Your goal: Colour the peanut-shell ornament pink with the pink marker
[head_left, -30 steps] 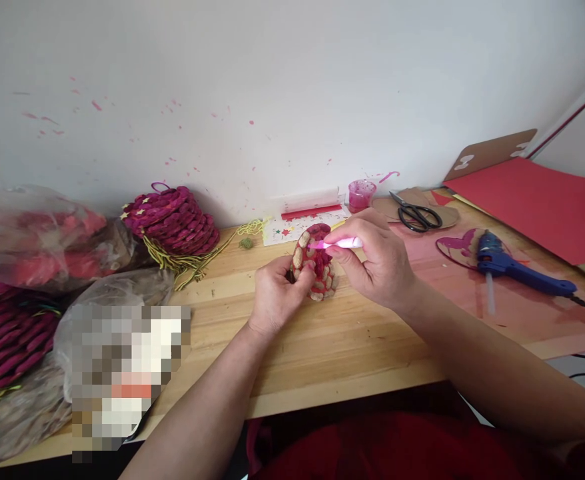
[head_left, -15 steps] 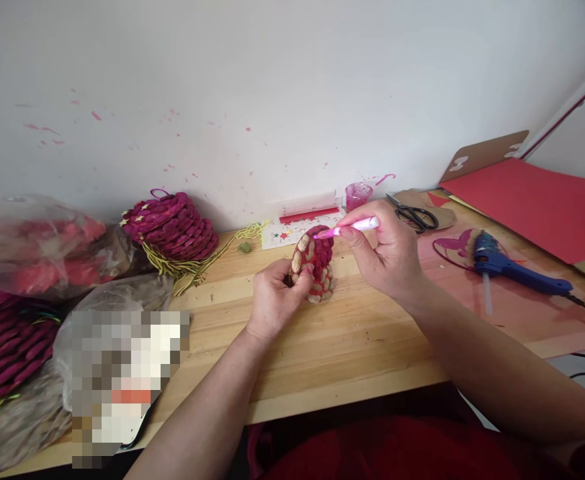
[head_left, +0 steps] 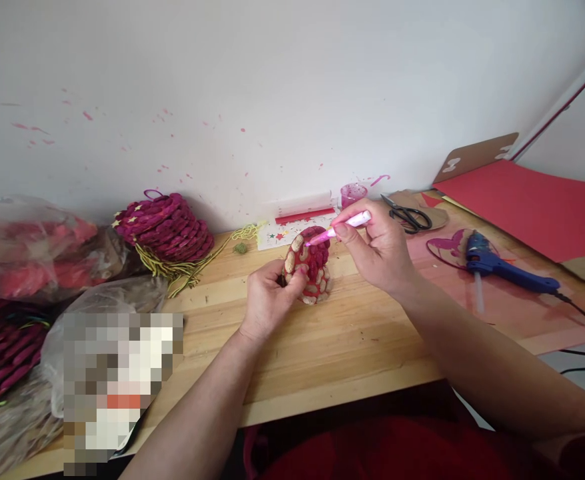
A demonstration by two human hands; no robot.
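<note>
My left hand [head_left: 272,297] is closed on a small red piece covered with peanuts [head_left: 314,288], some painted magenta and others tan. It is held upright over the wooden table, thumb on the near face. My right hand [head_left: 380,250] pinches a white and pink marker-like pen [head_left: 352,223], its pink tip touching or just above the upper part of the peanut piece. Whether the tip makes contact is too small to tell.
Behind stand a pink-stained cup [head_left: 353,193] and a printed sheet [head_left: 267,233]. Scissors [head_left: 412,219], a blue glue gun [head_left: 517,270] and red card [head_left: 532,207] lie right. At left are a magenta braided bundle [head_left: 172,227] and plastic bags [head_left: 100,310].
The whole view has shifted slightly. The pen tip has moved a little down and left over the peanut piece, with the pen more slanted. Both hands keep their holds.
</note>
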